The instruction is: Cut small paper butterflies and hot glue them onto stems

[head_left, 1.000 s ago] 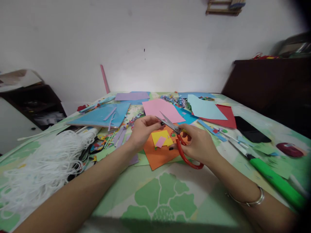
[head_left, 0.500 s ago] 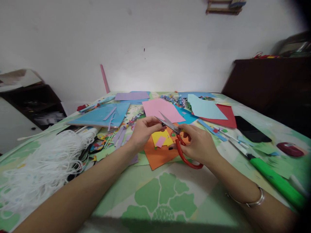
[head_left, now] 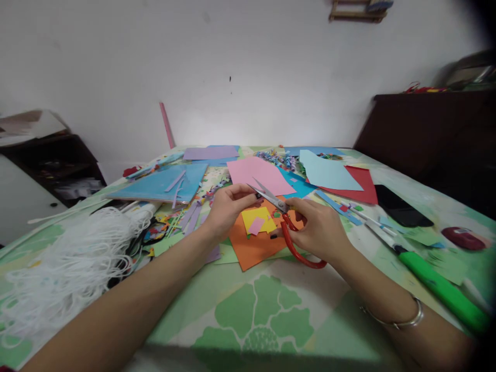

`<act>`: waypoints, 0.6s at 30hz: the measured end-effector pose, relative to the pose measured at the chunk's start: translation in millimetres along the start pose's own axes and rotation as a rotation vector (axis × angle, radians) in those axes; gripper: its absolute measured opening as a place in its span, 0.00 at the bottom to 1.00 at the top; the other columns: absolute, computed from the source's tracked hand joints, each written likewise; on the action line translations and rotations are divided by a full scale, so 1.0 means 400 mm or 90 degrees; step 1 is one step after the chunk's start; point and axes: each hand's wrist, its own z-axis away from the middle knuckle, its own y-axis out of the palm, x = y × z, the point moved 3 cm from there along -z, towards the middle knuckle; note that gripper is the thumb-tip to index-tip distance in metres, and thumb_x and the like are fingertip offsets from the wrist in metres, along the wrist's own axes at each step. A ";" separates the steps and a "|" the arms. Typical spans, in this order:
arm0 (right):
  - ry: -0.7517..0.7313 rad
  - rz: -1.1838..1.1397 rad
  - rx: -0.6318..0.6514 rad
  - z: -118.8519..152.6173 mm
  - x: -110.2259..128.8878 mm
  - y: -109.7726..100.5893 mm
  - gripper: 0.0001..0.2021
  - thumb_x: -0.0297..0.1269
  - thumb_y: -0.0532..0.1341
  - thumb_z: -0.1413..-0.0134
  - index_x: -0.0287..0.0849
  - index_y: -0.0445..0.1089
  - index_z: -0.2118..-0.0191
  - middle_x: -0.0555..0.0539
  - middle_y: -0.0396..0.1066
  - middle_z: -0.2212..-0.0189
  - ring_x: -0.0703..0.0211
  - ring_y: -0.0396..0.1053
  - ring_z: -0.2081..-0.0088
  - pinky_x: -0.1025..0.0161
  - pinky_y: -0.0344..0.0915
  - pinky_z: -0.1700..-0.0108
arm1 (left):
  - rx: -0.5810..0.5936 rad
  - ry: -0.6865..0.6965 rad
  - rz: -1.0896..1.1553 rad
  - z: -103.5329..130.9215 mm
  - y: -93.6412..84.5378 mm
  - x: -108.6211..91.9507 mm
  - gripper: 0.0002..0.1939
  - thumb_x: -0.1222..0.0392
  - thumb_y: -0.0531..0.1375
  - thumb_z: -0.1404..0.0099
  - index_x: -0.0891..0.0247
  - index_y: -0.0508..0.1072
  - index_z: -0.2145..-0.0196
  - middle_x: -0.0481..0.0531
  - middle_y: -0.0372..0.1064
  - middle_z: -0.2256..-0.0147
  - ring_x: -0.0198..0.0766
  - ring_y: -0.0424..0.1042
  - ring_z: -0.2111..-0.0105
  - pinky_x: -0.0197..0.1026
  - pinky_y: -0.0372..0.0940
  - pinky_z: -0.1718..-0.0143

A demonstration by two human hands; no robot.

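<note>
My right hand [head_left: 320, 227] grips the red-handled scissors [head_left: 289, 223], whose blades are slightly apart and point up and to the left. Close to the blade tips, the fingers of my left hand [head_left: 230, 206] are pinched together; whatever lies between them is too small to make out. Under both hands an orange sheet of paper [head_left: 251, 253] lies on the table, with a yellow piece of paper [head_left: 253, 214] and a small pink scrap [head_left: 256, 226] on it. Just beyond the blades is a larger pink sheet [head_left: 259, 173].
A heap of white cord [head_left: 73, 263] fills the left side beside a blue folder [head_left: 155, 183] with purple strips. On the right lie a light blue sheet [head_left: 329, 173], a red sheet [head_left: 366, 186], a black phone [head_left: 403, 206], a dark red oval object [head_left: 463, 238] and a green-handled cutter [head_left: 437, 284].
Both hands stay almost in place. The scissors and the left fingertips have shifted only very slightly; the papers lie as before.
</note>
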 end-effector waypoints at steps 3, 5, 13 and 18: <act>-0.003 0.005 0.000 0.000 -0.001 0.000 0.20 0.52 0.62 0.56 0.43 0.72 0.60 0.47 0.68 0.75 0.57 0.65 0.73 0.64 0.51 0.71 | -0.008 0.004 0.003 -0.001 -0.001 -0.002 0.07 0.66 0.67 0.52 0.66 0.76 0.71 0.50 0.74 0.71 0.35 0.73 0.69 0.41 0.67 0.60; -0.004 0.008 0.005 0.000 -0.002 0.001 0.20 0.52 0.62 0.56 0.42 0.72 0.60 0.48 0.68 0.76 0.58 0.64 0.73 0.64 0.51 0.71 | -0.012 0.003 0.003 -0.002 -0.001 -0.003 0.07 0.65 0.67 0.52 0.66 0.76 0.71 0.51 0.75 0.71 0.36 0.73 0.68 0.42 0.67 0.60; 0.002 0.009 0.016 -0.003 -0.006 0.002 0.20 0.53 0.62 0.56 0.43 0.71 0.61 0.49 0.67 0.77 0.58 0.63 0.74 0.65 0.50 0.72 | -0.017 0.008 0.001 -0.006 -0.006 -0.004 0.08 0.64 0.67 0.51 0.67 0.76 0.70 0.53 0.75 0.69 0.38 0.74 0.66 0.43 0.67 0.58; -0.004 0.013 0.021 -0.004 -0.009 0.004 0.17 0.47 0.63 0.57 0.44 0.72 0.61 0.50 0.66 0.78 0.59 0.62 0.75 0.65 0.50 0.73 | -0.026 0.008 0.005 -0.008 -0.008 -0.004 0.09 0.63 0.68 0.51 0.68 0.76 0.71 0.53 0.75 0.70 0.38 0.74 0.68 0.43 0.67 0.59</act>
